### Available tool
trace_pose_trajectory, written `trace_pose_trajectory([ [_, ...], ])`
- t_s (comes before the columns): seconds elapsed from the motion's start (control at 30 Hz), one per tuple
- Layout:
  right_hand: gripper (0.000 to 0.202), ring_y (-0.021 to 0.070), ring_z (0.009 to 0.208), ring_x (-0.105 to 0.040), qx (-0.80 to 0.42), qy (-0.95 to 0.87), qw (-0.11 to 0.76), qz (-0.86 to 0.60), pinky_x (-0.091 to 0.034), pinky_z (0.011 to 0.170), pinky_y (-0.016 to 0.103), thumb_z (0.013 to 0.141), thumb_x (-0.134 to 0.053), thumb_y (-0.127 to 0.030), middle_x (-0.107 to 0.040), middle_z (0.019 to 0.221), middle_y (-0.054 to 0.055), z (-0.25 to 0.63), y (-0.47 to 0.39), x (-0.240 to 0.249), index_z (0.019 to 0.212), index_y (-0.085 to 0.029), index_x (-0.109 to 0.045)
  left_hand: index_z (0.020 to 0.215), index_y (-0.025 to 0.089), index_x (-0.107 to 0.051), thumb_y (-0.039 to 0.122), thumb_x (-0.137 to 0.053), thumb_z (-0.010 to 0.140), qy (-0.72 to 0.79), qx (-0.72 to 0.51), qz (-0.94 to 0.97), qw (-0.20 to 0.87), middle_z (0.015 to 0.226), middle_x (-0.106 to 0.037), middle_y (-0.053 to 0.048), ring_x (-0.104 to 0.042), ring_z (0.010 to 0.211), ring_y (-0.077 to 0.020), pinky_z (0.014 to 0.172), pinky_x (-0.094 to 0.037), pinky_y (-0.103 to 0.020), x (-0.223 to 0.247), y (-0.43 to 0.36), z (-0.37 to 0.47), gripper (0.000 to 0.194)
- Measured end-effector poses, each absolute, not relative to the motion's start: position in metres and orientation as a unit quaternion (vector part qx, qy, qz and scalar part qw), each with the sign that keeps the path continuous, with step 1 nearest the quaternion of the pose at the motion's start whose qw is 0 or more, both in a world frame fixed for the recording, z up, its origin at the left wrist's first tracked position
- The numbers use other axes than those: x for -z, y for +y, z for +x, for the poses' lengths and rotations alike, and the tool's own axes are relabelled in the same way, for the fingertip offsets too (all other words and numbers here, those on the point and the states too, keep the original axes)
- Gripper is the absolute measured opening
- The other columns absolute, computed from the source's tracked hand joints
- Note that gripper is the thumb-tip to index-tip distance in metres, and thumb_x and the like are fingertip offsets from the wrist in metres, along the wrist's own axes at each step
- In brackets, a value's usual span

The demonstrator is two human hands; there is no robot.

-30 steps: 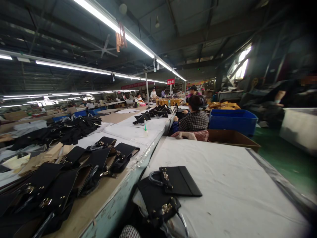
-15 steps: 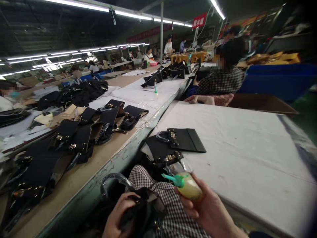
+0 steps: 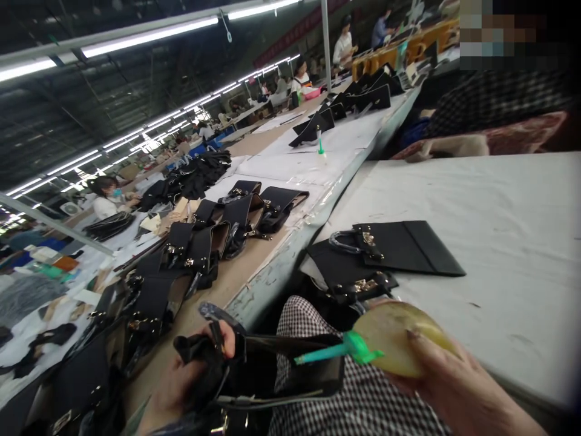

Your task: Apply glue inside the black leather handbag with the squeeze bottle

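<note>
A worker's right hand wraps around a yellowish glue bottle, its grip closed about the bottle's body, the green nozzle pointing left toward a black bag held low over a checked lap. The left hand grips the bag at its left end, thumb pressed over the folded black edge beside a clear-wrapped handle. The nozzle's tip lies across the bag's open mouth; whether it touches the material cannot be told.

Just beyond the lap, at the near corner of a white-covered table, lie two more black bag pieces with gold fittings, one overlapping the other. To the left, a long table carries a row of black bag parts with gold hardware, standing folded one behind the next. Farther along it stand a second bottle with a green nozzle and more black pieces. A seated person in a checked top works just past the white table. Across the aisle to the left a masked worker sits at another table, and others stand in the distance beneath strip lights.
</note>
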State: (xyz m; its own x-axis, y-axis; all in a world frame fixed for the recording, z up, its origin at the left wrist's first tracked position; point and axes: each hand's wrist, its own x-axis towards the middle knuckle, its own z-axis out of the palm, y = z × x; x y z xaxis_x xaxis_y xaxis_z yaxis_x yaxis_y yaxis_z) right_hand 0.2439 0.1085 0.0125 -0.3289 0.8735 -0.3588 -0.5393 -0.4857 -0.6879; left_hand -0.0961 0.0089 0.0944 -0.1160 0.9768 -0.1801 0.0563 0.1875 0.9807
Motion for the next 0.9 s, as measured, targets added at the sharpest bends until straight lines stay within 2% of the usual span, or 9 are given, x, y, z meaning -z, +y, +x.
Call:
trace_pose_trajectory([
  [0.13, 0.069, 0.0278, 0.081, -0.062, -0.758, -0.297, 0.437, -0.384, -0.051, 0.053, 0.03, 0.064, -0.091, -0.043, -0.072, 0.107, 0.012, 0.24, 0.106, -0.013, 0.126, -0.027, -0.066, 0.078, 0.018, -0.067, 0.056, -0.078, 0.065, 0.584, -0.485, 0.376, 0.531, 0.062, -0.047, 0.002, -0.04, 0.051, -0.0106, 0.048, -0.033, -0.022, -0.059, 0.017, -0.086, 0.043],
  [0.2, 0.062, 0.026, 0.079, -0.062, -0.765, -0.307, 0.434, -0.363, -0.051, 0.054, 0.03, 0.067, -0.089, -0.042, -0.072, 0.101, 0.011, 0.236, 0.105, -0.01, 0.123, -0.026, -0.067, 0.078, 0.018, -0.068, 0.06, -0.079, 0.064, 0.588, -0.493, 0.362, 0.529, 0.058, -0.047, 0.001, -0.04, 0.047, -0.0108, 0.044, -0.032, -0.022, -0.037, 0.018, -0.079, 0.046],
  [0.3, 0.037, 0.0185, 0.062, -0.054, -0.797, -0.268, 0.43, -0.328, -0.047, 0.048, 0.028, 0.082, -0.076, -0.049, -0.067, 0.078, 0.006, 0.225, 0.102, -0.006, 0.105, -0.021, -0.073, 0.077, 0.018, -0.069, 0.061, -0.079, 0.065, 0.601, -0.518, 0.372, 0.482, 0.063, -0.057, -0.004, -0.049, 0.05, -0.0156, 0.045, -0.04, -0.026, -0.014, 0.016, -0.073, 0.046],
  [0.37, 0.034, 0.0162, 0.057, -0.051, -0.82, -0.232, 0.414, -0.32, -0.047, 0.049, 0.028, 0.088, -0.068, -0.052, -0.066, 0.075, 0.005, 0.216, 0.101, -0.005, 0.096, -0.019, -0.073, 0.074, 0.019, -0.069, 0.055, -0.082, 0.066, 0.611, -0.531, 0.4, 0.429, 0.071, -0.063, -0.006, -0.057, 0.059, -0.0191, 0.052, -0.047, -0.028, -0.007, 0.017, -0.073, 0.04],
  [0.47, 0.036, 0.0163, 0.057, -0.053, -0.841, -0.199, 0.397, -0.31, -0.047, 0.05, 0.028, 0.088, -0.067, -0.054, -0.066, 0.07, 0.004, 0.207, 0.1, -0.005, 0.094, -0.019, -0.073, 0.072, 0.018, -0.068, 0.04, -0.086, 0.066, 0.62, -0.543, 0.426, 0.374, 0.08, -0.068, -0.005, -0.063, 0.075, -0.022, 0.068, -0.052, -0.03, -0.006, 0.019, -0.077, 0.029],
  [0.63, 0.036, 0.0159, 0.057, -0.053, -0.837, -0.178, 0.413, -0.313, -0.047, 0.049, 0.027, 0.087, -0.07, -0.053, -0.064, 0.07, 0.003, 0.206, 0.103, -0.006, 0.096, -0.018, -0.072, 0.072, 0.017, -0.068, 0.029, -0.084, 0.066, 0.611, -0.55, 0.468, 0.325, 0.097, -0.07, -0.007, -0.063, 0.099, -0.0268, 0.091, -0.049, -0.033, -0.014, 0.019, -0.08, 0.02],
  [0.7, 0.037, 0.0152, 0.057, -0.052, -0.831, -0.183, 0.418, -0.319, -0.047, 0.048, 0.026, 0.086, -0.071, -0.053, -0.066, 0.074, 0.004, 0.207, 0.103, -0.005, 0.099, -0.018, -0.072, 0.074, 0.018, -0.069, 0.022, -0.082, 0.065, 0.615, -0.527, 0.493, 0.32, 0.103, -0.071, -0.008, -0.063, 0.102, -0.027, 0.093, -0.048, -0.032, -0.017, 0.016, -0.081, 0.016],
  [0.8, 0.037, 0.0147, 0.058, -0.052, -0.825, -0.188, 0.425, -0.322, -0.048, 0.048, 0.026, 0.086, -0.072, -0.053, -0.067, 0.078, 0.004, 0.21, 0.101, -0.001, 0.1, -0.018, -0.071, 0.077, 0.018, -0.068, 0.017, -0.079, 0.066, 0.638, -0.464, 0.514, 0.338, 0.095, -0.072, -0.006, -0.065, 0.094, -0.0246, 0.085, -0.049, -0.027, -0.02, 0.01, -0.08, 0.016],
  [0.9, 0.039, 0.0148, 0.056, -0.053, -0.839, -0.195, 0.397, -0.317, -0.047, 0.047, 0.025, 0.087, -0.069, -0.055, -0.065, 0.069, 0.003, 0.214, 0.101, 0.0, 0.099, -0.018, -0.071, 0.08, 0.018, -0.069, 0.021, -0.08, 0.066, 0.682, -0.461, 0.471, 0.315, 0.091, -0.072, -0.003, -0.065, 0.086, -0.0213, 0.08, -0.049, -0.024, -0.024, 0.004, -0.07, 0.018],
])
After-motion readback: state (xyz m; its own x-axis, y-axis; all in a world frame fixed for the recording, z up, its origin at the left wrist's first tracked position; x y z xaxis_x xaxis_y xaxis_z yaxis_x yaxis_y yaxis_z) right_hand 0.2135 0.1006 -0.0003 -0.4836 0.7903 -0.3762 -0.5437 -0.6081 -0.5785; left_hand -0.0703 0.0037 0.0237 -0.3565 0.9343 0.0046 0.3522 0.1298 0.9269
